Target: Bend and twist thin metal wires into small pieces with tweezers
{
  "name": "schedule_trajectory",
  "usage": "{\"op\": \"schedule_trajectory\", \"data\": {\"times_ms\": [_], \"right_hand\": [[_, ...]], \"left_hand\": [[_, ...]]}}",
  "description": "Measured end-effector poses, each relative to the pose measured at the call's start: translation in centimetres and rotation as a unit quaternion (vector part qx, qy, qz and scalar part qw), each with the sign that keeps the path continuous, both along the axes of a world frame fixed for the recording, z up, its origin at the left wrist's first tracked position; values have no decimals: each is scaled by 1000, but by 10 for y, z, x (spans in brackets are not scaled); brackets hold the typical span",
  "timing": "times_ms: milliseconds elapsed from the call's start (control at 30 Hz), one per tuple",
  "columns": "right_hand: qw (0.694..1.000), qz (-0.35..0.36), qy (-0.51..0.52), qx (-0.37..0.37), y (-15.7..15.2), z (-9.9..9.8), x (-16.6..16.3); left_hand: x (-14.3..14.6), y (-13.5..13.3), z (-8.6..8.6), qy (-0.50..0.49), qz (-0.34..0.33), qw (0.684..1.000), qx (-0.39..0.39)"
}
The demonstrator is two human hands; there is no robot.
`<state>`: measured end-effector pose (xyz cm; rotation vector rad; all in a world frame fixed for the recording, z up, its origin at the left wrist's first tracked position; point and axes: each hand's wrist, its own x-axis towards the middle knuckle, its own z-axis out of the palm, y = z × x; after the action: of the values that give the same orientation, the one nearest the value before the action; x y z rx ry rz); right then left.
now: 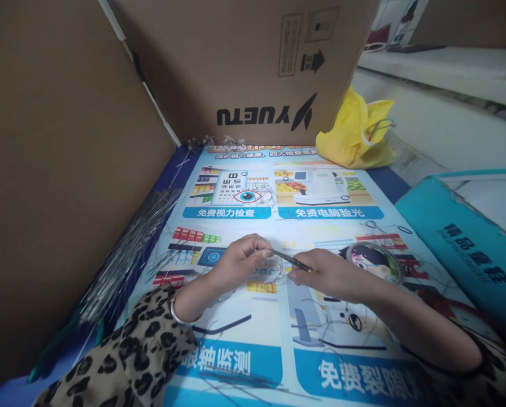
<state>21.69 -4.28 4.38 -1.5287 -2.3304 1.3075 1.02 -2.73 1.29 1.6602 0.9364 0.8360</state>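
Observation:
My right hand [321, 274] is closed around a slim dark hand tool [292, 260], which looks like tweezers. Its narrow tip points left and meets the fingertips of my left hand [242, 261]. Thumb and forefinger of that hand are pinched together; what lies between them is too small to make out. Just below the tool sits a small clear dish [266, 275], partly hidden by the left hand. Beyond the right wrist a round clear-rimmed dish [399, 265] rests on the printed poster [274, 316].
Long thin wires [121, 265] lie bundled along the left side. Cardboard walls [219, 62] rise at the left and back. A yellow bag [350, 138] stands at the back right, with a turquoise box [469, 226] nearer on the right. Dark wire pieces [244, 380] lie in front.

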Motion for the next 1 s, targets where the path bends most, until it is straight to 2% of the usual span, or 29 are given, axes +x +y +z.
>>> {"op": "schedule_trajectory", "data": {"times_ms": [100, 267, 433, 667, 767, 867, 1000], "right_hand": [[1000, 2, 21, -23, 1, -2, 1], [1000, 16, 5, 24, 1, -1, 1], [999, 23, 6, 21, 1, 0, 2], [995, 9, -50, 82, 2, 8, 4], [980, -4, -131, 150, -2, 10, 2], [948, -19, -218, 229, -8, 12, -1], [925, -10, -258, 279, -13, 15, -5]], "left_hand": [[-1, 0, 1, -9, -9, 1000, -3], [-1, 1, 2, -37, -23, 998, -44], [-1, 1, 5, -80, -43, 991, -102], [0, 1, 7, -72, -33, 992, -97], [0, 1, 6, -62, -25, 994, -91], [-1, 1, 5, -32, -13, 998, -58], [-1, 1, 6, 32, -4, 999, 6]]}}
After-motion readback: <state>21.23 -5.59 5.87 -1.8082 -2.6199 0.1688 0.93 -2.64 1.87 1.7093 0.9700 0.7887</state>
